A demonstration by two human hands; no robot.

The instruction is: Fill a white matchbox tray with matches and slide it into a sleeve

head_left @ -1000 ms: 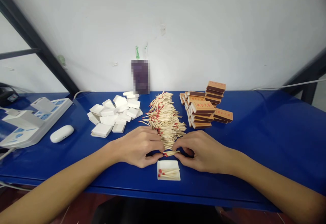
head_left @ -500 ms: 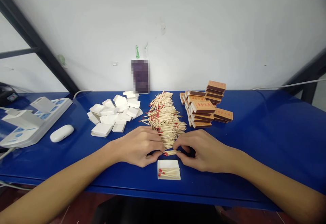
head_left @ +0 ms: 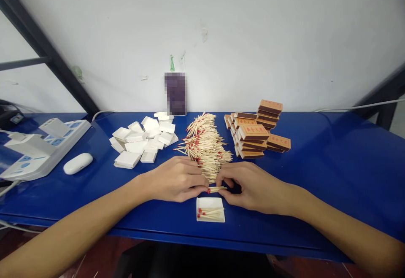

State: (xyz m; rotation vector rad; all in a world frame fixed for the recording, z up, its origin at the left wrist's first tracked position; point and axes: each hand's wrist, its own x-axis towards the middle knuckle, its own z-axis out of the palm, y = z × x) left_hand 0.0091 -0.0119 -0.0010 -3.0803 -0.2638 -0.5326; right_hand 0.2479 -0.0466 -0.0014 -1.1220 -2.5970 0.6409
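Between my two hands a small bunch of red-tipped matches (head_left: 215, 189) lies crosswise, just in front of the large match pile (head_left: 209, 143). My left hand (head_left: 180, 180) pinches the red-headed end with thumb and forefinger. On the plain wooden end, the thumb and fingers of my right hand (head_left: 249, 186) are closed. Just nearer to me sits a white matchbox tray (head_left: 202, 202), open side up, with several matches (head_left: 210, 214) lying in it, heads to the left.
White empty matchbox trays (head_left: 136, 146) are heaped left of the pile. Orange matchbox sleeves (head_left: 253, 131) stand stacked to the right. A white earphone case (head_left: 78, 163) and a power strip (head_left: 47, 149) lie on the left of the blue table (head_left: 322, 172).
The thumb and forefinger of my left hand have closed in on the match heads and moved slightly right. My right hand has stayed nearly still at the other end.
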